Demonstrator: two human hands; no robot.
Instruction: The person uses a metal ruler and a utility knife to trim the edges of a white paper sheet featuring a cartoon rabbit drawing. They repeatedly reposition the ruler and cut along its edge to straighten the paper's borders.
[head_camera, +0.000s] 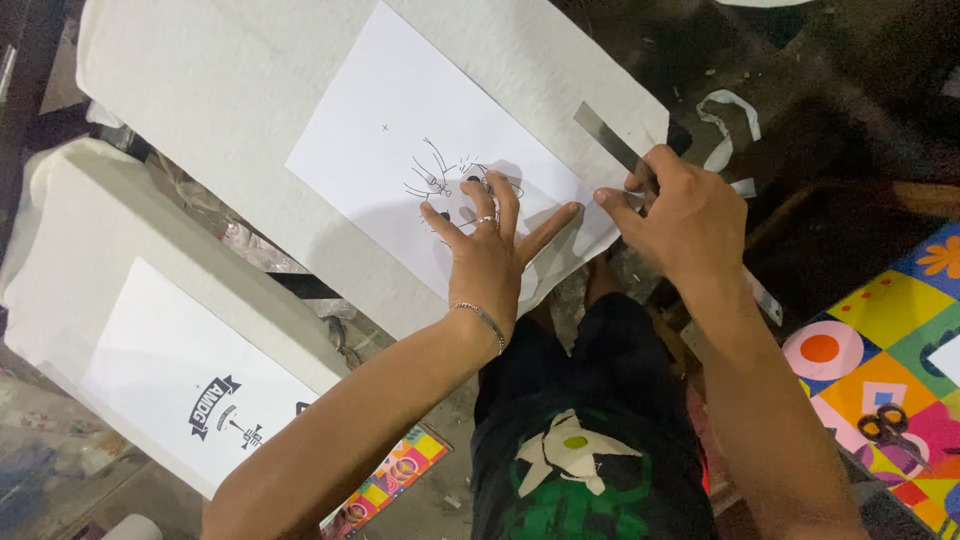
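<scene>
Head view: the left hand lay flat with fingers spread, holding nothing, pressing a white sheet bearing a small line drawing. The sheet rested on a white cloth at the centre. Just to the right, the right hand had its fingers closed on a metal ruler lying along the sheet's right edge. A second printed sheet lay near left.
</scene>
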